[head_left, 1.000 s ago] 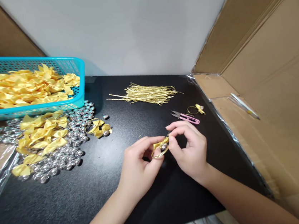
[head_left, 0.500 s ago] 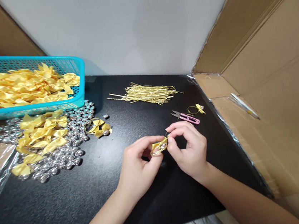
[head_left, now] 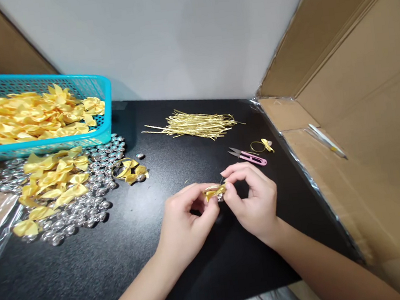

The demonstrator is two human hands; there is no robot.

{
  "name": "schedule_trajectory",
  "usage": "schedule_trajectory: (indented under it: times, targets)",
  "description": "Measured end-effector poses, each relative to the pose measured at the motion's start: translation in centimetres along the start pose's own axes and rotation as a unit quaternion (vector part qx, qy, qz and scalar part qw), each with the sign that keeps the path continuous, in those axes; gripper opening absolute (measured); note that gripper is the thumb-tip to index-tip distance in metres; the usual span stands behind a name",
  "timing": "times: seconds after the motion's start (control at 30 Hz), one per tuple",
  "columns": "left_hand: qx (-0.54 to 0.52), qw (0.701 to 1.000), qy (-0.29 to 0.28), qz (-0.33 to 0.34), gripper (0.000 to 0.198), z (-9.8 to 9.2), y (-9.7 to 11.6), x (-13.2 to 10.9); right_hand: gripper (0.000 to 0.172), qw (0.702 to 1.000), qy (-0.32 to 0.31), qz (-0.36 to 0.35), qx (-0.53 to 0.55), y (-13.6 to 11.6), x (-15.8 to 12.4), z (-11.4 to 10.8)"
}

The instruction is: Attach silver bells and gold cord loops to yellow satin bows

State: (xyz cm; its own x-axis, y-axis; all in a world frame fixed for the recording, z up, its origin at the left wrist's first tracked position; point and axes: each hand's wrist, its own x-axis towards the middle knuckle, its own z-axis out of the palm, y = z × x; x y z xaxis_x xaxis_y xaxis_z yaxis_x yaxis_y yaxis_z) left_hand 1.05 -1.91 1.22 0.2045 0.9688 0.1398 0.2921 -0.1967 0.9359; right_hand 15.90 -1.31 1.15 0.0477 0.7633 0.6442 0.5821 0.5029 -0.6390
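Holding a yellow satin bow (head_left: 210, 195) just above a black tabletop (head_left: 145, 272), with a silver bead (head_left: 220, 197) and a looped gold cord (head_left: 212, 187) joined to it. Pinching its left side firmly with the thumb and forefinger of the left hand (head_left: 186, 216), remaining fingers curled; closing thumb and fingertip of the right hand (head_left: 254, 199) at its right end, apparently on bow or cord.

Seemingly well into this piece, with bow, bead and cord already together, but not yet set down. Apparently finished: one looped ornament (head_left: 267, 145) beyond pink thread snips (head_left: 253, 157), and possibly more in a small cluster of bows (head_left: 130, 171) at left. Left to use: loose silver beads (head_left: 74, 217), bows piled among them (head_left: 57, 178), far more in a teal basket (head_left: 109, 100), and a bundle of gold cords (head_left: 199, 125).

Hidden beneath fingertips: the exact fastening. Too fine to identify: a thin dark strand (head_left: 222, 178) near the right fingertips, perhaps needle or wire. Cut off at left: the basket. Hard to name: a slim white tool (head_left: 326, 140) on cardboard (head_left: 363, 184).
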Motion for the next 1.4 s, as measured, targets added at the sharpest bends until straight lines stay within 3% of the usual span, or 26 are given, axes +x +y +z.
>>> schedule_trajectory:
  times: [0.2, 0.87, 1.2, 1.4]
  targets:
    - [0.011, 1.000, -0.006, 0.016, 0.016, 0.0, -0.1, 0.1, 0.011, 1.000, -0.001, 0.009, 0.018, 0.1, 0.0, 0.0]
    - [0.108, 0.986, 0.102, 0.074, 0.012, 0.1, 0.1, -0.2, 0.014, 0.994, -0.015, 0.086, 0.067, 0.2, -0.5, 0.7]
    - [0.215, 0.956, 0.111, 0.167, 0.012, 0.1, 0.1, -0.1, 0.016, 0.993, -0.014, 0.101, 0.062, 0.3, -0.5, 0.9]
    - [0.229, 0.954, 0.093, 0.170, 0.012, 0.2, -0.2, -0.1, 0.015, 0.988, -0.018, 0.128, 0.080, 0.4, -0.7, 1.0]
